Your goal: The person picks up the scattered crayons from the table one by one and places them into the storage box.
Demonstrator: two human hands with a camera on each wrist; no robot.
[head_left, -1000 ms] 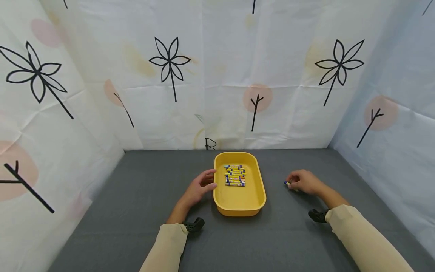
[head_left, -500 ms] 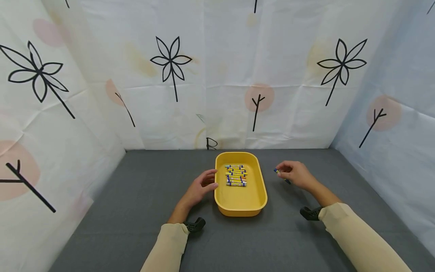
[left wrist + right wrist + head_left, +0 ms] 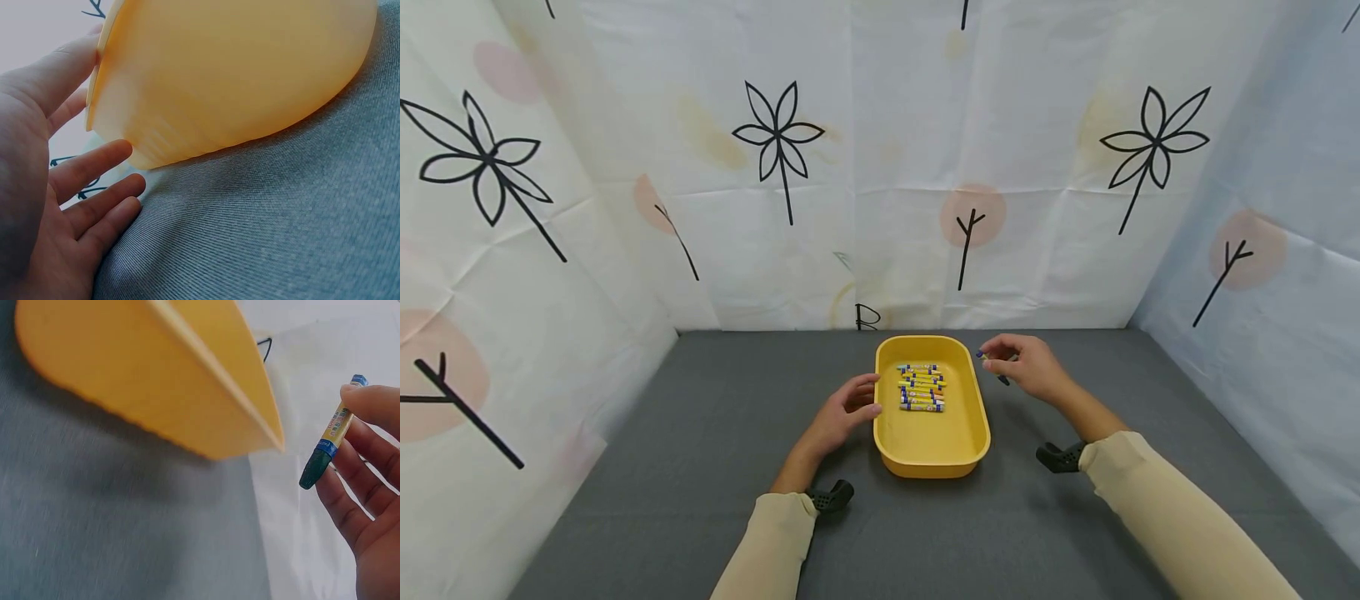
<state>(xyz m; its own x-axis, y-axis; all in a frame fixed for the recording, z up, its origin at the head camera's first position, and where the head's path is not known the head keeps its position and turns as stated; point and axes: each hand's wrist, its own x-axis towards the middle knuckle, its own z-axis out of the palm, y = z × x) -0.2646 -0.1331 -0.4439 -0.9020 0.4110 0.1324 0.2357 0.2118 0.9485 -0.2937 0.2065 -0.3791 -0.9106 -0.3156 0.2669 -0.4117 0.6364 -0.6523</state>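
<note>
A yellow plastic tray (image 3: 932, 442) stands on the grey cloth, with several crayons (image 3: 922, 388) in yellow, blue and white wrappers lying side by side in a column inside it. My left hand (image 3: 838, 417) rests against the tray's left side. In the left wrist view its thumb is at the rim and the other fingers (image 3: 94, 165) are spread loosely by the outer wall. Just off the tray's right rim, my right hand (image 3: 1026, 364) pinches a dark green crayon (image 3: 328, 437) between thumb and fingers, green tip pointing down in the right wrist view.
Grey cloth (image 3: 700, 483) covers the table. White fabric (image 3: 895, 167) printed with plants rises behind and at both sides. Dark bands (image 3: 1060, 457) sit on both wrists.
My right hand has lifted the crayon off the cloth at the right and carried it leftward and farther back, up to the tray's right rim. The left hand stays at the tray.
</note>
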